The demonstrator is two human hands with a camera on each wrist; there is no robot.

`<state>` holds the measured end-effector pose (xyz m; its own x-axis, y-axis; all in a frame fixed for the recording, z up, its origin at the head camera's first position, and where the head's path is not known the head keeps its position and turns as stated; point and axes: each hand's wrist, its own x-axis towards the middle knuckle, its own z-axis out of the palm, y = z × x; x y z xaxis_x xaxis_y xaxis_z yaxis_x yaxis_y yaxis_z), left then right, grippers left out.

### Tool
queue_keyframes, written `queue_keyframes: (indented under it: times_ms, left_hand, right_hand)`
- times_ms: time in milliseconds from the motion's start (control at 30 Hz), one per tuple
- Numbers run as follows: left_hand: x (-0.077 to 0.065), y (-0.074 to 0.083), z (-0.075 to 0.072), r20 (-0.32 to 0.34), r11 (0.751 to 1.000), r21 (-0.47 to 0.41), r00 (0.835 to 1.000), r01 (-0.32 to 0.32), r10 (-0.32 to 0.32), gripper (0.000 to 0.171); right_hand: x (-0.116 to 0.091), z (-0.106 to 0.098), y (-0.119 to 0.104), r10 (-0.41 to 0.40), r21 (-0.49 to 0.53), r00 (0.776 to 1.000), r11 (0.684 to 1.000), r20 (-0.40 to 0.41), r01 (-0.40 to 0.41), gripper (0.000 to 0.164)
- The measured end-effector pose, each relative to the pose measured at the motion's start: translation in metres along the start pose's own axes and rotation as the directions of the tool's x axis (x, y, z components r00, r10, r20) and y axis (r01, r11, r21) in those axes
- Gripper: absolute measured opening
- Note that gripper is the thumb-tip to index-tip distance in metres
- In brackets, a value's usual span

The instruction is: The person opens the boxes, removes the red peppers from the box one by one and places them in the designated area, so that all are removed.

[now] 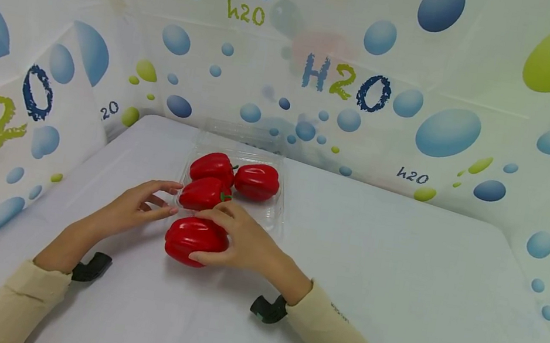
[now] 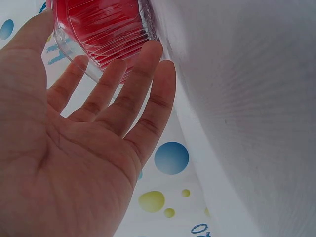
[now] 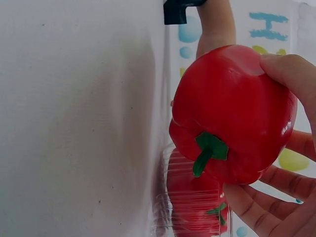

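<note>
Right hand (image 1: 243,239) grips red pepper (image 1: 188,240), near side of clear box (image 1: 262,212) holding three other peppers (image 1: 258,182). Left hand (image 1: 137,205) spread, beside box. Gripped pepper's green stem (image 3: 211,149): right wrist view shows it, head view hides it.

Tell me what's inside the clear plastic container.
Three red peppers lie in the clear plastic container. The right hand and the fourth pepper it holds block part of its near side; whatever is beneath the three peppers cannot be seen.

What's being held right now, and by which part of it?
The right grip holds the nearest red pepper by opposite sides of its body, clear of the green stem. The left grip holds nothing.
</note>
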<state>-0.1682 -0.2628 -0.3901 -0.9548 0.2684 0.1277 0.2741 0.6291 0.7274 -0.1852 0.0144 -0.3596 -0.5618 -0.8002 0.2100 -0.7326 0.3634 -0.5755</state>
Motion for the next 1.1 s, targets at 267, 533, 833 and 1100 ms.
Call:
queue_keyframes:
  times_ms: [267,533,833,1100]
  left_hand:
    - [0.001,0.000,0.000,0.003,1.000,0.001,1.000,-0.007,0.007,0.062]
    - [0.000,0.000,-0.001,-0.001,1.000,0.004,1.000,0.000,0.000,0.060]
    - [0.000,-0.002,0.000,0.008,1.000,0.004,1.000,-0.021,0.021,0.060]
    - [0.000,-0.002,0.000,0.000,1.000,-0.006,1.000,-0.027,0.027,0.059]
  right_hand:
    - [-0.001,0.001,-0.003,-0.010,-0.082,1.000,0.997,0.019,0.012,0.068]
    - [-0.001,0.005,-0.004,-0.002,-0.144,0.999,0.990,0.035,0.007,0.068]
    - [-0.002,0.009,-0.004,0.004,-0.206,0.998,0.978,0.061,0.009,0.068]
    - [-0.002,0.012,-0.005,-0.043,-0.283,0.997,0.957,0.058,0.058,0.065]
